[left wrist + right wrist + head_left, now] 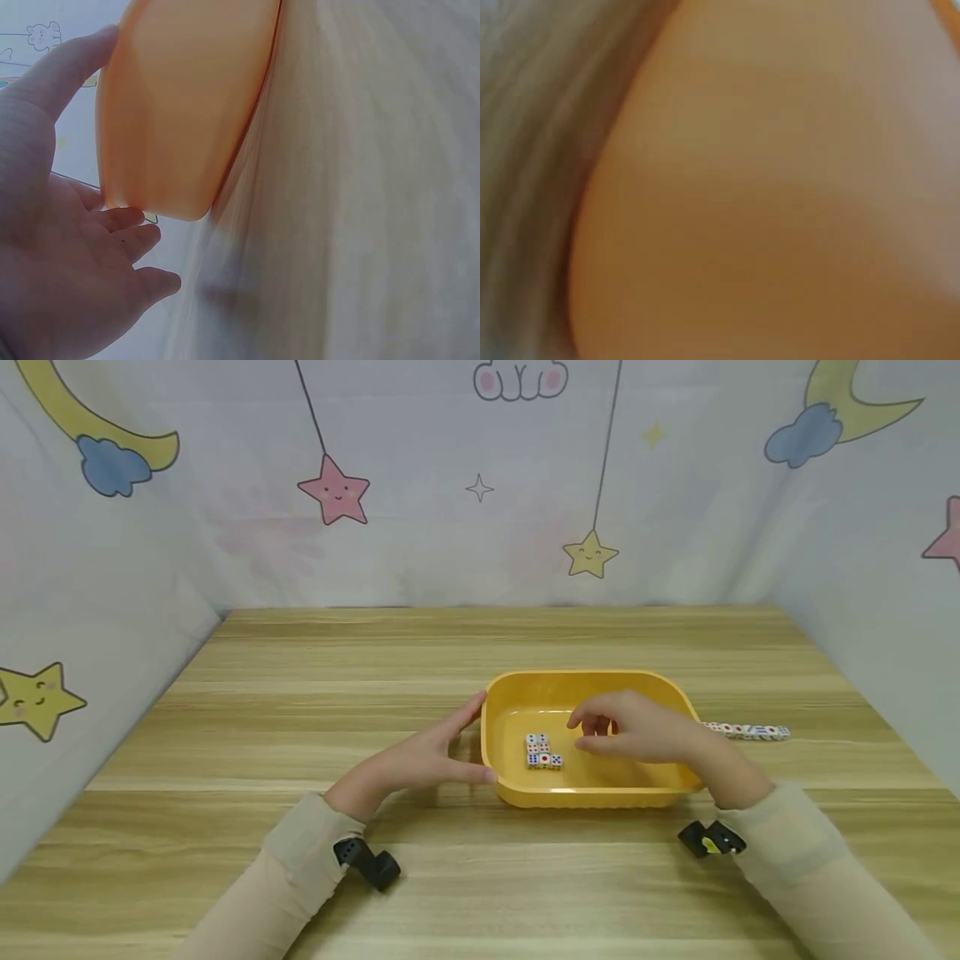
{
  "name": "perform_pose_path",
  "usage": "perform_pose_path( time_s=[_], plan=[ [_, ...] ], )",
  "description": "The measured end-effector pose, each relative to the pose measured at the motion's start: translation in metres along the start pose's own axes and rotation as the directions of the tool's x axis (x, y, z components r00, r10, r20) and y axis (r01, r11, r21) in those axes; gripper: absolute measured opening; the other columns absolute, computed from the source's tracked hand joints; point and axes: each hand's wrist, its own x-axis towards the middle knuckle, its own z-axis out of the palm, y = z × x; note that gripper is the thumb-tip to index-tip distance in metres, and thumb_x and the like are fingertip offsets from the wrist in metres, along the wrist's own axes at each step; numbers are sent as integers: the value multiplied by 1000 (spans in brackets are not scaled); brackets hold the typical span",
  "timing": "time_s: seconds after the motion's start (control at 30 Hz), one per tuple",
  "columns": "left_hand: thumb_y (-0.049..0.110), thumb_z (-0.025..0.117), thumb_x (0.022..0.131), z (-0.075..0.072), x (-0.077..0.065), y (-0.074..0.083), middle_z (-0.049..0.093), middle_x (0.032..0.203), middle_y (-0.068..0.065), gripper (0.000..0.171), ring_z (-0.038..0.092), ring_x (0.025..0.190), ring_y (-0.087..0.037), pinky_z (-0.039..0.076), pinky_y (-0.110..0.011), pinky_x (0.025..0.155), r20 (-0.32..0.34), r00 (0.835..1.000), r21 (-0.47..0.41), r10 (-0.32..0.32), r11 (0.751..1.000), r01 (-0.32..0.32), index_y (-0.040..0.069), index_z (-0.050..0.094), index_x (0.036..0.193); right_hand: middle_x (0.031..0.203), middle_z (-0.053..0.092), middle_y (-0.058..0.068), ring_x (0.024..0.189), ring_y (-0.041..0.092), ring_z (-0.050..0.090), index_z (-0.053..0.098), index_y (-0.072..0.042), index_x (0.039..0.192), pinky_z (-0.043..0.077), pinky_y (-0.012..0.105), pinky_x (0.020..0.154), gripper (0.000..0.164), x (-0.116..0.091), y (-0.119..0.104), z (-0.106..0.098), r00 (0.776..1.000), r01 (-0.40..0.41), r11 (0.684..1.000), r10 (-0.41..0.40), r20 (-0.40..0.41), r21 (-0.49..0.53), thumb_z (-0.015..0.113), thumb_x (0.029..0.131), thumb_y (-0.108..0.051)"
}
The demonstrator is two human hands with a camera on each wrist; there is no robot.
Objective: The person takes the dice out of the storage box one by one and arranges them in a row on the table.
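A yellow plastic tray [592, 797] stands on the table, with several white dice [538, 748] grouped in the left part of its floor. At the tray's left end is my left hand [423, 760], thumb and fingers spread wide with their tips against the wall. The left wrist view shows this hand [75, 247] beside the tray's outer side [187, 105]. Over the inside of the tray hovers my right hand [637, 727], fingers loosely bent, thumb apart from the index finger, no die seen between them. Only the tray's blurred wall [765, 187] fills the right wrist view.
A row of white dice [750, 732] lies on the wood-grain table [300, 693] to the right of the tray, partly hidden behind its rim and the right arm. White curtains [420, 560] with printed stars enclose the table at the back and sides.
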Motion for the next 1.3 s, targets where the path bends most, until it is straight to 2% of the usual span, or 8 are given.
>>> perform_pose_path(
  time_s=[0.37,0.63,0.87,1.3],
  plan=[
    [31,72,76,0,0,1,6,151,4,100,9,137,-12,10,-42,110,-2,1000,9,-17,1000,17,25,-1,145,78,57,-9,69,6,50,62,-10,99,45,22,66,18,7,7,13,999,12,999,-14,42,44,61,86,-21],
    [32,72,75,0,0,0,7,151,4,100,9,137,-12,10,-43,110,-2,1000,7,-22,1000,22,26,0,145,75,56,-9,67,8,50,63,-14,98,45,22,63,17,10,3,15,998,-15,998,11,64,55,62,84,-24],
    [34,71,76,0,0,1,7,151,4,100,8,137,-13,10,-44,110,1,999,19,-32,999,32,26,-1,145,76,59,-7,69,8,52,63,-12,98,47,22,65,16,13,1,20,995,-14,995,5,96,97,62,84,-21],
    [35,71,75,0,1,-1,8,151,3,101,8,137,-14,11,-45,110,-3,1000,22,-26,999,26,26,-1,145,76,58,-8,68,7,50,63,-15,98,46,22,64,17,15,2,25,992,-40,996,29,120,85,62,84,-25]
  ],
)
